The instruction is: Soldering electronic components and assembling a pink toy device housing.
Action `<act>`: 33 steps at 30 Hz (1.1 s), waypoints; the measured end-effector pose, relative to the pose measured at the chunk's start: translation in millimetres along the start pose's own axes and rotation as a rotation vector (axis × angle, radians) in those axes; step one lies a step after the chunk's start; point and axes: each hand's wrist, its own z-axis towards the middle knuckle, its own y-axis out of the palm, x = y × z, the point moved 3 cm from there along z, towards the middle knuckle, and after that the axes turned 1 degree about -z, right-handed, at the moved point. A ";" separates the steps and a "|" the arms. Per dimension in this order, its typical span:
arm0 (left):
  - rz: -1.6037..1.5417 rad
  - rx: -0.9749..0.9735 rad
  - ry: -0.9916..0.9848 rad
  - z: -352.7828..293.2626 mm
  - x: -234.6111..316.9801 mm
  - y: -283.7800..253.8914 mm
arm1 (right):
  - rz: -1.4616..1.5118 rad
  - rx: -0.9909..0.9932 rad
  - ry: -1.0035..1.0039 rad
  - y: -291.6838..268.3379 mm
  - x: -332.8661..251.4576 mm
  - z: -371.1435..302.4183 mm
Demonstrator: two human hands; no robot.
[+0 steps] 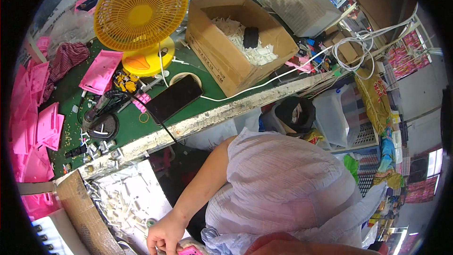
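My right hand (167,236) reaches down at the lower edge, its forearm coming out of a pale, crinkled sleeve. Its fingers are bent downward and the tips are cut off, so what they grip cannot be made out. Beside the thumb side lies a bright pink piece (190,250), only partly in view. Just beyond the hand, a white tray (150,184) holds many small white and metal parts (125,210). At the bottom edge a reddish-brown patch (278,244), perhaps my other arm, shows; my left hand is out of view.
On the green bench (188,108) stand a yellow fan (141,14), a carton (231,66) of white pieces, a black phone (174,99) and pink plastic trays (101,71). A cardboard flap (89,212) borders the white tray. A white cable (264,85) runs across the bench.
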 end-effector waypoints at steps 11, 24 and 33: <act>-0.203 0.328 -0.228 34.0 -5.2 -3.3 | -0.109 -0.014 0.163 -12.2 -63.6 -21.4; -0.047 0.368 -0.336 148.7 -123.9 56.2 | -0.007 0.005 0.300 -20.8 -56.6 -52.1; 0.086 0.343 -0.218 211.1 -149.5 60.5 | 0.009 -0.015 0.304 -26.3 -51.6 -44.8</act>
